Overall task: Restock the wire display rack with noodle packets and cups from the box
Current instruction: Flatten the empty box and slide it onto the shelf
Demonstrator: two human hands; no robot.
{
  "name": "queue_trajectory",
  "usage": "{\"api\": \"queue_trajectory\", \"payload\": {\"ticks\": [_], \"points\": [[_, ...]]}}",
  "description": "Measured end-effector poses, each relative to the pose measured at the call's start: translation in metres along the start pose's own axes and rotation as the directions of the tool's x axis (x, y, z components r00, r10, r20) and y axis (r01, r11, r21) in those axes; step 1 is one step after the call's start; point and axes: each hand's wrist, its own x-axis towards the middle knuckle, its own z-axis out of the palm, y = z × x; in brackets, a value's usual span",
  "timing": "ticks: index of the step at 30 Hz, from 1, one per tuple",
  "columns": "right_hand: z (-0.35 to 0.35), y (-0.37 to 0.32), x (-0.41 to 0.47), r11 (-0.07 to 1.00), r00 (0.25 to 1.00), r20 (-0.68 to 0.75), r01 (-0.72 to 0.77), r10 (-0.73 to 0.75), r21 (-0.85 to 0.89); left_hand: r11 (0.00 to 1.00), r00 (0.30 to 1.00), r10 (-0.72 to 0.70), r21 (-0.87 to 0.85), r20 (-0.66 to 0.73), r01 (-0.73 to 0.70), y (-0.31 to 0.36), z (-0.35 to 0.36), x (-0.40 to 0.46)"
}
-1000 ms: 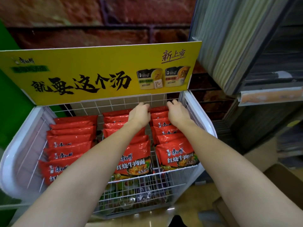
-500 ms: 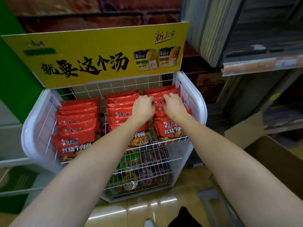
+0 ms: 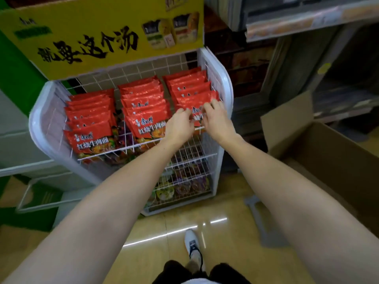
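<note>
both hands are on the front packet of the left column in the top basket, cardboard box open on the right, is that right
Not quite: the head view shows the left hand and right hand on the front packet of the right column, not the left. The rest holds: top basket, and the cardboard box stands open at right.

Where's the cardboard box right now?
In the head view, the open cardboard box sits on the floor at right, just right of the wire rack.

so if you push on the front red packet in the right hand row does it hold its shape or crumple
The front red packet would probably give and crinkle at the edges: its wrapper looks like thin glossy film. That sheen suggests it may be slippery. It leans on the packets behind it, so a push from the left hand or right hand likely tilts it rather than slides it.
</note>
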Motion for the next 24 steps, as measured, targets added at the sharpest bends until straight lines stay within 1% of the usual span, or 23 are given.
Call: {"api": "queue_trajectory", "payload": {"ticks": [4, 7, 11, 14, 18, 20, 24], "points": [[-0.013, 0.023, -0.064, 0.997, 0.997, 0.023, -0.077, 0.077, -0.021, 0.999, 0.995, 0.023, -0.028, 0.100, -0.020, 0.031, 0.026, -0.037], [-0.018, 0.039, -0.108, 0.983, 0.982, 0.047, -0.179, 0.180, -0.027, 0.997, 0.984, 0.039, -0.078, 0.173, -0.026, 0.055, 0.046, -0.063], [-0.023, 0.058, -0.166, 0.948, 0.944, 0.087, -0.319, 0.320, -0.023, 0.993, 0.966, 0.098, -0.091, 0.239, -0.078, 0.089, 0.072, -0.089], [-0.028, 0.076, -0.203, 0.894, 0.890, 0.091, -0.446, 0.447, -0.027, 0.987, 0.942, 0.151, -0.102, 0.298, -0.126, 0.111, 0.095, -0.102], [-0.038, 0.103, -0.245, 0.787, 0.785, 0.064, -0.615, 0.617, -0.046, 0.970, 0.903, 0.234, -0.144, 0.359, -0.194, 0.139, 0.127, -0.111], [-0.043, 0.117, -0.264, 0.727, 0.726, 0.045, -0.684, 0.686, -0.060, 0.957, 0.872, 0.286, -0.167, 0.397, -0.238, 0.158, 0.144, -0.112], [-0.047, 0.136, -0.292, 0.641, 0.640, 0.025, -0.765, 0.768, -0.060, 0.932, 0.818, 0.361, -0.211, 0.448, -0.296, 0.188, 0.171, -0.112]]}}
